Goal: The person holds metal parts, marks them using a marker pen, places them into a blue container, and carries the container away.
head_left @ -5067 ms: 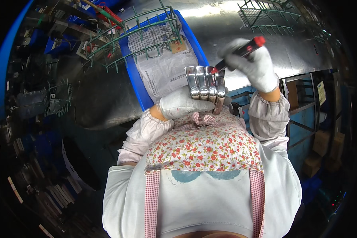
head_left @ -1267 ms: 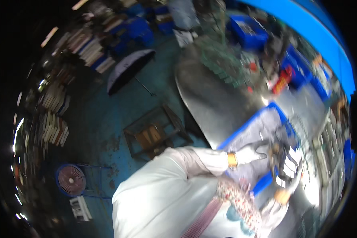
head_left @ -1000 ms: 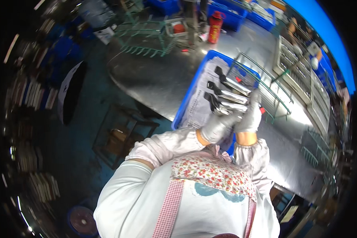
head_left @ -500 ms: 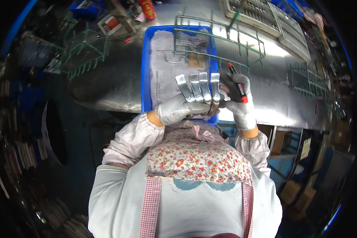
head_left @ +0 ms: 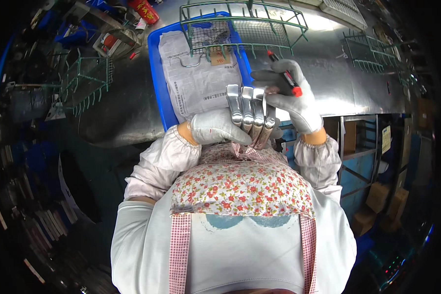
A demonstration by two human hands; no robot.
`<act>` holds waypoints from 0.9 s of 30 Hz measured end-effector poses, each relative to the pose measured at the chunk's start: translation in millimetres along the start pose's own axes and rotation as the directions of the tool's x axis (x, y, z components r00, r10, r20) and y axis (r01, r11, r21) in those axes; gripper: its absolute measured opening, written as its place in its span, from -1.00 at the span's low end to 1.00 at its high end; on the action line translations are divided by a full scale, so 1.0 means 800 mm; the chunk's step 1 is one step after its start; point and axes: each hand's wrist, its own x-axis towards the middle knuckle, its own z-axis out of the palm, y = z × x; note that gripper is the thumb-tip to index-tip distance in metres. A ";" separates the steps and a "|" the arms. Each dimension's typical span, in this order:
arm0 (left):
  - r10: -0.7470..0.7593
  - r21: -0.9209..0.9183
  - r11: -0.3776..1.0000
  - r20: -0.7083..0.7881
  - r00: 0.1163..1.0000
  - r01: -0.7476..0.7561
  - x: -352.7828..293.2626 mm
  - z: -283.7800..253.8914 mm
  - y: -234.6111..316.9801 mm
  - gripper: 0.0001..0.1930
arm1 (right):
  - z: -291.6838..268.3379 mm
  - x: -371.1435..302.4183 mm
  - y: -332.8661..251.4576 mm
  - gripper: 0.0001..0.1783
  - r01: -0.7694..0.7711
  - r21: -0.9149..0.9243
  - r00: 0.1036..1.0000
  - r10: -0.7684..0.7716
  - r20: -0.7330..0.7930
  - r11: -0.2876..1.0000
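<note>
My left hand (head_left: 210,126), in a pale grey glove, is closed around the lower ends of several shiny bent metal pieces (head_left: 248,116). They stand side by side in a fanned row, flat ends up, in front of my apron. A red and black marker pen (head_left: 290,81) lies slanted across my gloved right hand (head_left: 301,105), held among its fingers. The thumb and fingertips of that hand touch the upper end of the rightmost metal piece. Behind the pieces is a blue tray (head_left: 158,78) lined with printed paper (head_left: 196,90).
A green wire rack (head_left: 245,18) straddles the tray's far end on the metal table (head_left: 122,105). In the tray lie a bent metal rod (head_left: 191,63) and a brown card (head_left: 219,58). More green racks stand left (head_left: 85,78) and right (head_left: 370,54). A red can (head_left: 145,11) stands far left.
The view has shifted, so the tray and racks sit higher and further left. My right hand has lifted from lower down to the top of the rightmost metal piece. My left hand keeps its hold.
</note>
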 end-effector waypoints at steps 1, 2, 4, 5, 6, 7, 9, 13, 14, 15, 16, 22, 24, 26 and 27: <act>-0.010 0.002 1.000 0.013 1.000 0.010 0.002 -0.001 0.001 -0.68 | 0.000 0.004 -0.004 -0.42 0.089 -0.207 0.995 -0.080 0.054 0.974; -0.083 0.078 0.994 0.046 0.995 0.079 0.005 -0.001 0.004 -0.55 | 0.003 0.004 -0.009 -0.45 0.180 -0.401 0.982 -0.143 0.122 0.898; -0.169 0.162 0.975 0.092 0.981 0.153 0.011 0.008 0.012 -0.40 | 0.010 0.003 -0.016 -0.62 0.197 -0.629 0.980 -0.142 0.137 0.752; -0.119 0.190 0.976 0.052 0.992 0.107 0.015 0.015 0.014 -0.41 | 0.008 0.005 -0.009 -0.65 0.230 -0.613 0.973 -0.186 0.136 0.756; -0.063 0.222 0.973 0.011 0.998 0.059 0.017 0.021 0.016 -0.42 | 0.005 0.009 -0.002 -0.69 0.267 -0.597 0.963 -0.231 0.138 0.757; -0.102 0.069 0.993 0.036 0.994 0.099 0.020 0.022 0.011 -0.42 | -0.002 0.015 0.006 -0.73 0.261 -0.568 0.961 -0.263 0.081 0.780; -0.087 0.074 0.994 0.048 0.995 0.083 0.021 0.025 0.006 -0.41 | -0.010 0.011 -0.002 -0.87 0.075 -0.266 0.995 -0.091 -0.048 0.961; -0.056 0.062 0.997 0.058 0.997 0.052 0.018 0.029 0.006 -0.41 | -0.034 -0.005 -0.009 -0.76 0.164 -0.221 0.971 -0.196 -0.134 0.962; -0.060 0.066 0.996 0.063 0.996 0.056 0.018 0.031 0.007 -0.41 | -0.036 -0.008 -0.010 -0.76 0.165 -0.219 0.970 -0.199 -0.141 0.962; -0.088 -0.010 0.996 0.060 0.994 0.089 0.017 0.035 0.008 -0.41 | -0.037 -0.011 -0.012 -0.73 0.171 -0.199 0.964 -0.205 -0.170 0.965; -0.115 -0.086 0.989 0.059 0.992 0.120 0.017 0.037 0.008 -0.42 | -0.037 -0.015 -0.013 -0.69 0.177 -0.179 0.957 -0.212 -0.198 0.968; -0.098 -0.128 0.986 0.085 0.992 0.108 0.013 0.051 0.009 -0.44 | -0.040 -0.043 -0.013 -0.73 0.285 -0.411 0.891 -0.397 -0.219 0.866; -0.111 -0.138 0.983 0.070 0.991 0.120 0.008 0.060 0.016 -0.44 | -0.032 -0.055 -0.020 -0.75 0.249 -0.446 0.892 -0.383 -0.240 0.860; -0.120 -0.153 0.980 0.056 0.991 0.127 0.005 0.063 0.016 -0.44 | -0.010 -0.066 -0.038 -0.85 0.302 -0.352 0.915 -0.372 -0.153 0.886; -0.112 -0.138 0.983 0.055 0.992 0.118 0.004 0.063 0.015 -0.43 | -0.003 -0.071 -0.044 -0.87 0.323 -0.432 0.922 -0.384 -0.059 0.842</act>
